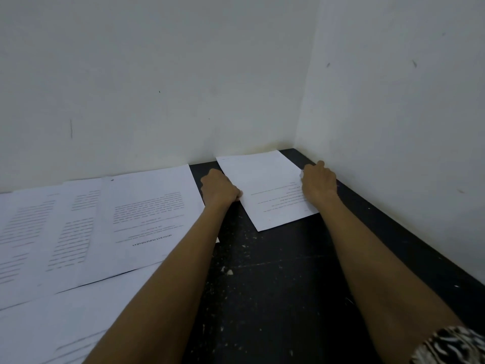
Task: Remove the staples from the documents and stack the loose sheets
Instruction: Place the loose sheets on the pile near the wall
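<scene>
lying flat in the far right corner of the table, a white paper sheet (265, 187) with a few short lines of black print sits slightly skewed, its far edge close to the back wall and one near corner pointing toward the person. whether it is one sheet or several laid together cannot be told. the left hand (220, 187) is at the sheet's left edge, fingers curled under and the thumb pressed against the paper's edge, so it holds that side. the right hand (319, 183) is at the opposite edge, fingers curled over the margin, where a small bit of white paper shows lifted against them; it grips that side. the sheet lies between the two hands, both touching it, and both bare forearms reach out to it from the near side of the view. a black-and-white patterned sleeve (451, 345) shows on the right upper arm. under the sheet is a black tabletop (275, 285) flecked with small white specks and scuffs. just left of the left hand, across a strip of bare table, a spread of white printed documents (149, 219) overlap one another; the nearest bears a bold heading and paragraphs of text, upside down to the viewer. more printed pages (39, 232) run on to the left edge. two plain white walls (157, 74) meet in the corner behind the sheet.
</scene>
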